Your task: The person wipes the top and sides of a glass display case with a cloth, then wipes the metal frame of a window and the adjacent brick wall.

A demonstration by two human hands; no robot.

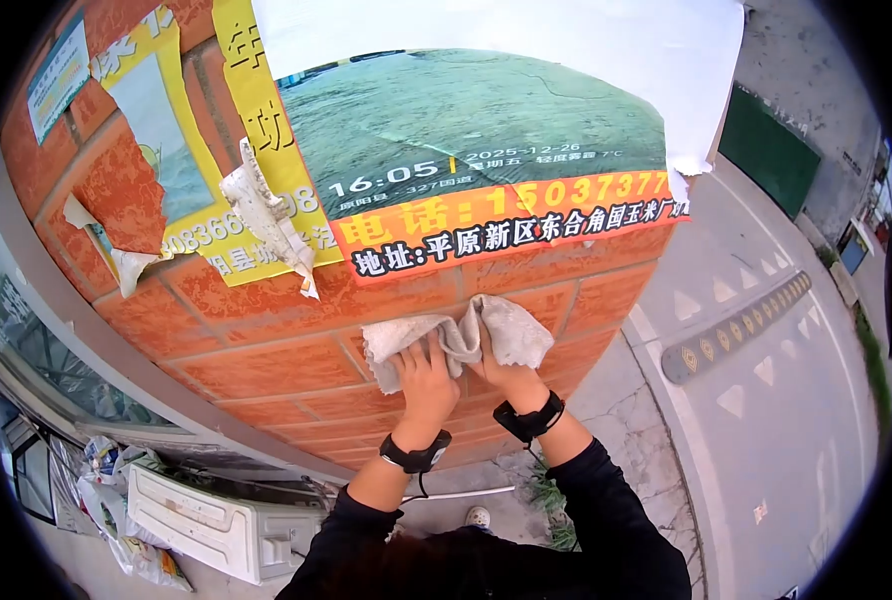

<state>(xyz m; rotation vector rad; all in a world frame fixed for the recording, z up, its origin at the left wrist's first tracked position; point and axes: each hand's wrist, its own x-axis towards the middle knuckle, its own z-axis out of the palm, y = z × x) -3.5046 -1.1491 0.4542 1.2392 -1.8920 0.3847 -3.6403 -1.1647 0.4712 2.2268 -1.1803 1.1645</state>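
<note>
A crumpled light-grey cloth lies bunched against an orange brick wall, just below a large poster. My left hand grips its left part, with fingertips pressed into the fabric. On the right side, my right hand clasps the cloth, its fingers partly hidden in the folds. A raised fold stands between the two hands. The poster has a green picture and an orange strip with a phone number. Left of it, a torn yellow poster hangs with curled white paper scraps.
A small blue notice is stuck at the upper left. Below, a white appliance casing and plastic bags lie near the wall's foot. A patterned ramp strip crosses the paving on the right. Weeds grow by the wall.
</note>
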